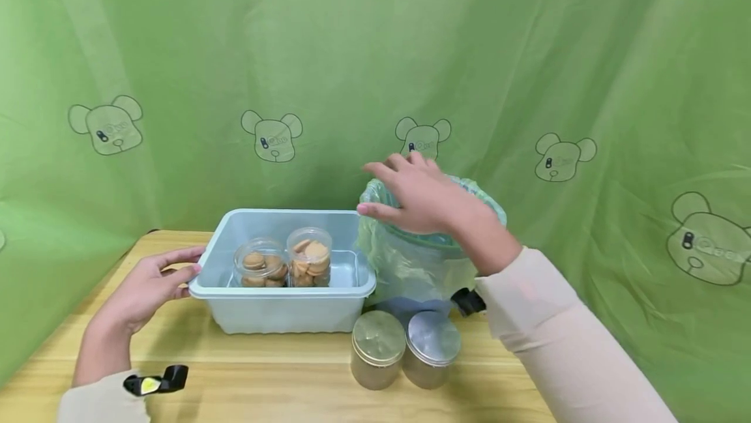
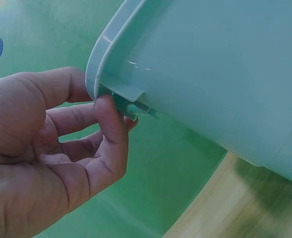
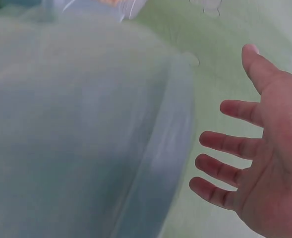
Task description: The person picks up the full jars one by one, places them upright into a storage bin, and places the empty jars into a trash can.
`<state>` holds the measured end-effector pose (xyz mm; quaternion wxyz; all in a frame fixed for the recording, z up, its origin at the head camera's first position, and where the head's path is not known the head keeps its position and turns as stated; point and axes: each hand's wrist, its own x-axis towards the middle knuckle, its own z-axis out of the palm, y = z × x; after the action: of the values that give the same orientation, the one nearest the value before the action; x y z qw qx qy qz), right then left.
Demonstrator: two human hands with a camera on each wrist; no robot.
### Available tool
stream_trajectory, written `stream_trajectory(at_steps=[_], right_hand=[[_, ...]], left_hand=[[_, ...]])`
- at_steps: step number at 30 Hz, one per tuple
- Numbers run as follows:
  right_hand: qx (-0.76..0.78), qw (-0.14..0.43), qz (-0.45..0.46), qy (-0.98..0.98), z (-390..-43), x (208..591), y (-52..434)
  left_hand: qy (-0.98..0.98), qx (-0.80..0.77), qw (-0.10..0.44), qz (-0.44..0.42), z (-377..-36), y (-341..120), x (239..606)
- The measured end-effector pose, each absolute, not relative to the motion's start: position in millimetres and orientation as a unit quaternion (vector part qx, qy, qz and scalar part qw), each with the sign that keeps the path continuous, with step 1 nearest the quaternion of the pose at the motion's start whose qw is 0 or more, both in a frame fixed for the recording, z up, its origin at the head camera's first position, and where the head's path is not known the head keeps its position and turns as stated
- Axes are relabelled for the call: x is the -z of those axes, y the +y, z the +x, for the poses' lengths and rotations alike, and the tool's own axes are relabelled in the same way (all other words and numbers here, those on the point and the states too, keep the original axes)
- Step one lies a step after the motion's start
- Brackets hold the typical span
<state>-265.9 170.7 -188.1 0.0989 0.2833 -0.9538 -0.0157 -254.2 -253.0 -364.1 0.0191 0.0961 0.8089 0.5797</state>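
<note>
My left hand (image 1: 143, 279) grips the left rim of a light blue plastic storage box (image 1: 287, 314). In the left wrist view, thumb and fingers pinch the lip by the small catch at its end. Inside the box stand two clear plastic jars of round cookies, a wider jar (image 1: 261, 263) at left and a taller jar (image 1: 309, 259) beside it. My right hand (image 1: 422, 195) is over a trash bin (image 1: 411, 273) lined with a pale green plastic bag. Its fingers are spread and hold nothing, as the right wrist view shows of the same hand (image 3: 277, 158).
Two jars with metal lids stand side by side in front of the trash bin, a gold-lidded jar (image 1: 378, 348) and a silver-lidded jar (image 1: 433, 348). All rest on a wooden table (image 1: 264, 384). A green curtain (image 1: 328, 51) with bear faces hangs behind and at both sides.
</note>
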Motion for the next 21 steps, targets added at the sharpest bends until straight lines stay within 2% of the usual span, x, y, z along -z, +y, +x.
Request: stream_trajectory(at_steps=[21], right_hand=[[-0.052, 0.108, 0.202, -0.972, -263.4, 202.8, 278.0]], left_hand=[[0.809, -0.579, 0.017, 0.097, -255.0, -253.6, 364.6]])
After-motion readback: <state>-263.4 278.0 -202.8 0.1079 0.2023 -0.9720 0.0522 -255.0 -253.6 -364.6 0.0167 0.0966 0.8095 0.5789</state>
